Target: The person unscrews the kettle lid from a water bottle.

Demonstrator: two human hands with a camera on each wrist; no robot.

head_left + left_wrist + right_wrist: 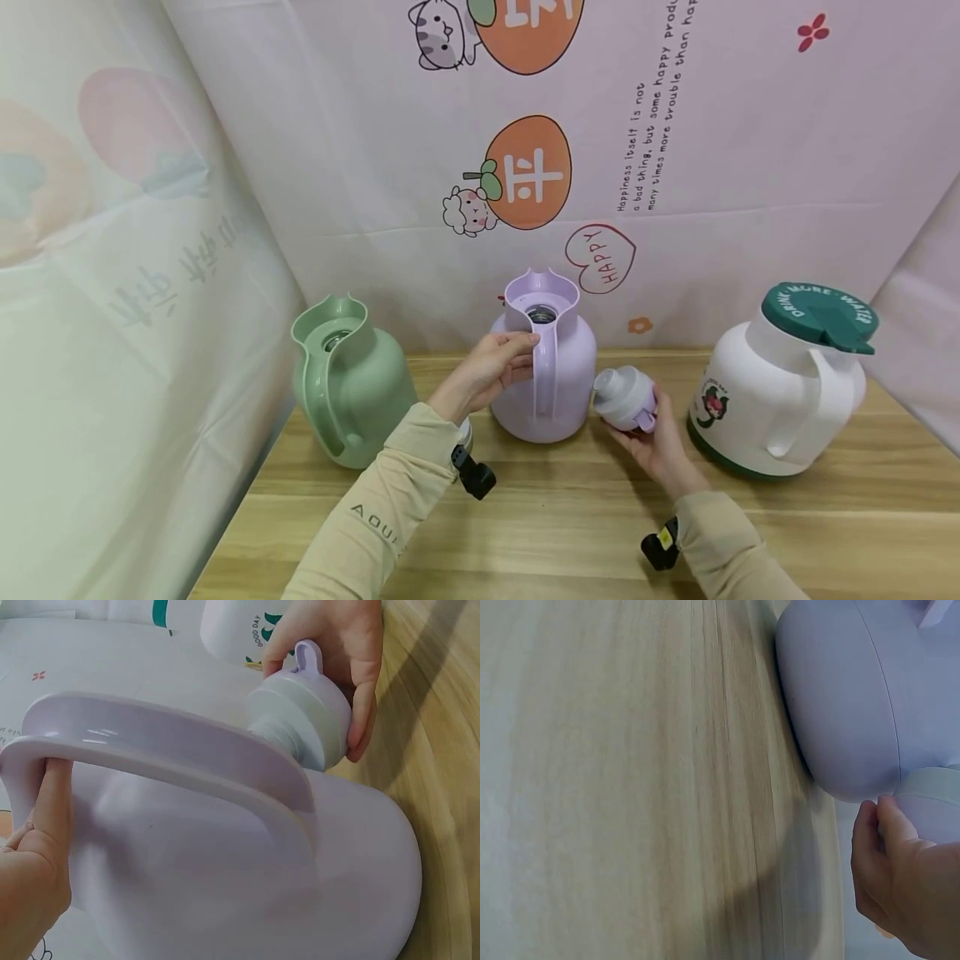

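The left hand (pixel 483 375) curls round the handle (pixel 545 383) of a rounded lilac plastic jug (pixel 579 379); the right hand (pixel 660 446) grips a round lilac-and-white stopper (pixel 624 398) just beside it. Beneath the hands is a wood-grain surface (pixel 555 525); beyond them, white cartoon-printed cloth (pixel 375 167). Left of the left hand stands a pale green plastic jug (pixel 384 383), uncapped like the lilac one; right of the right hand, a white jug (pixel 750 375) with a dark green lid (pixel 806 312).

The lilac jug (pixel 576 375) and stopper (pixel 628 397) look smooth plastic; the desk (pixel 547 525), grained wood; the backdrop (pixel 735 258), matt cloth.
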